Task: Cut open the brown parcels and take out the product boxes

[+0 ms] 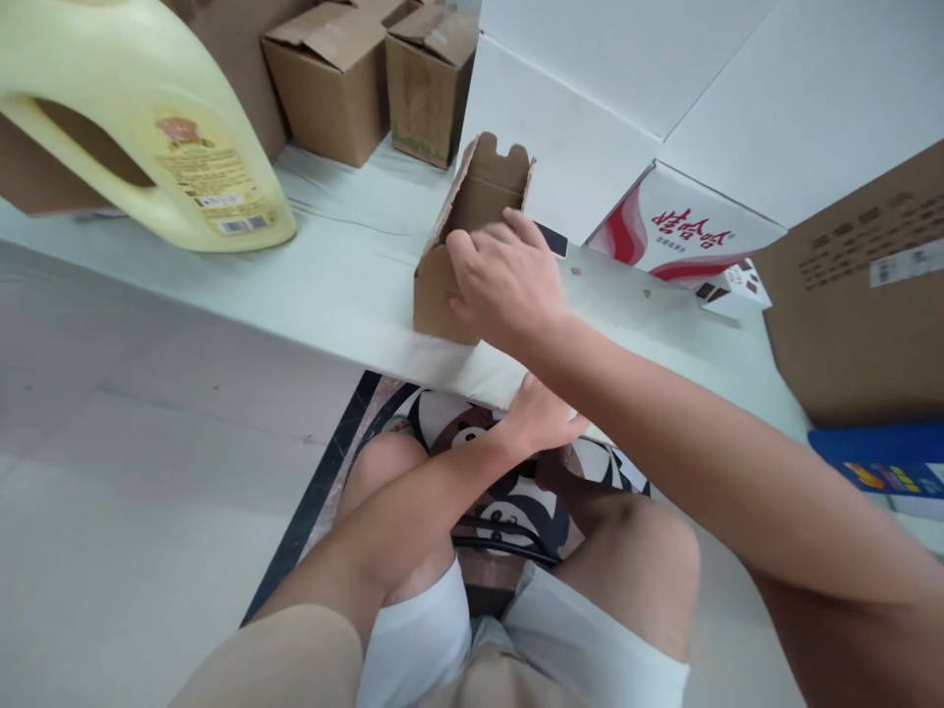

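An open-topped narrow cardboard box (441, 303) stands on the pale covered shelf near its front edge, a notched flap raised at its far end. My right hand (512, 280) reaches over the box's near right side, fingers curled on its rim and thumb against its front; the hand hides that part of the box. Below it, my left hand (542, 418) is at the shelf's front edge, thumb apart from the other fingers, some of which are partly hidden. Nothing shows in it. Behind my right hand, a small dark flat object (553, 241) peeks out.
A yellow jug (221, 147) stands left, with cardboard boxes (324, 98) behind. On the right are a red-and-white box (678, 226), a small white carton (737, 287), a large carton (862, 295) and a blue box (877, 457). A panda-print mat (508, 516) lies below.
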Tool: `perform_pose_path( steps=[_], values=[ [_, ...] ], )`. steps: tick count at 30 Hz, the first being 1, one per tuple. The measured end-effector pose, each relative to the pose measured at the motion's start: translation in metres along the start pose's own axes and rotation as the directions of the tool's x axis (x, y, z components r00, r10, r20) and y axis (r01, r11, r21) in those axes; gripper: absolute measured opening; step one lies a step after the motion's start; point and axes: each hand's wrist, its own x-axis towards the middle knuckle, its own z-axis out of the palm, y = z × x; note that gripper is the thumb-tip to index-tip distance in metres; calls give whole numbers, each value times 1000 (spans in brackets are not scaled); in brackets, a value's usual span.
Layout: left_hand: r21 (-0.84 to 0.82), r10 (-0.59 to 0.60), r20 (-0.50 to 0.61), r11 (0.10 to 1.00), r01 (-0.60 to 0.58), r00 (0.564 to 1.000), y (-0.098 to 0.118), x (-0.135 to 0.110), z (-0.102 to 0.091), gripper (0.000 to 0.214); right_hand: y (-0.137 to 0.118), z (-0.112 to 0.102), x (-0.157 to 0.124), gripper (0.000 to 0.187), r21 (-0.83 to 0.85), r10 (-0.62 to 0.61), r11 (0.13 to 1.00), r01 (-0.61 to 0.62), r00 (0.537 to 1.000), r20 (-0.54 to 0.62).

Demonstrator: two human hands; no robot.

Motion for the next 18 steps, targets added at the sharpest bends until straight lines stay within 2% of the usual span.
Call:
perform_pose_path(
  steps=[2, 3, 5, 7, 9, 11, 12, 13, 15, 18],
  values=[
    [-3, 26, 44, 1000, -26, 999, 0, 1, -3, 21, 7, 5, 8, 16, -62, 73, 996, -67, 992, 105],
    [0, 41, 87, 999, -42, 995, 0, 1, -4, 19, 14, 6, 7, 14, -83, 116, 991, -107, 987, 114],
    [14, 85, 216, 996, -90, 973, 1, 0, -4, 20, 35, 0, -5, 14, -119, 196, 975, -188, 979, 59],
    [10, 143, 359, 988, -157, 922, 2, -2, -4, 25, 62, -11, -24, 17, -158, 300, 940, -302, 953, -36],
    [-8, 196, 452, 976, -216, 870, 3, -4, -3, 27, 92, -26, -48, 25, -193, 447, 864, -465, 885, -133],
    [-16, 227, 494, 968, -252, 840, 3, -6, -2, 29, 121, -42, -77, 34, -205, 588, 745, -635, 770, -248],
    [-15, 236, 504, 964, -265, 831, 3, -7, -3, 30, 133, -49, -94, 37, -197, 616, 703, -683, 723, -312],
    [-14, 242, 508, 962, -273, 827, 3, -7, -3, 30, 144, -57, -113, 39, -188, 607, 692, -697, 703, -369],
    [-16, 246, 504, 961, -275, 828, 2, -6, -4, 31, 160, -72, -156, 43, -204, 547, 714, -670, 716, -435],
    [-36, 253, 478, 962, -269, 841, 2, -1, -6, 30, 177, -93, -227, 52, -268, 597, 613, -743, 658, -459]
  ],
)
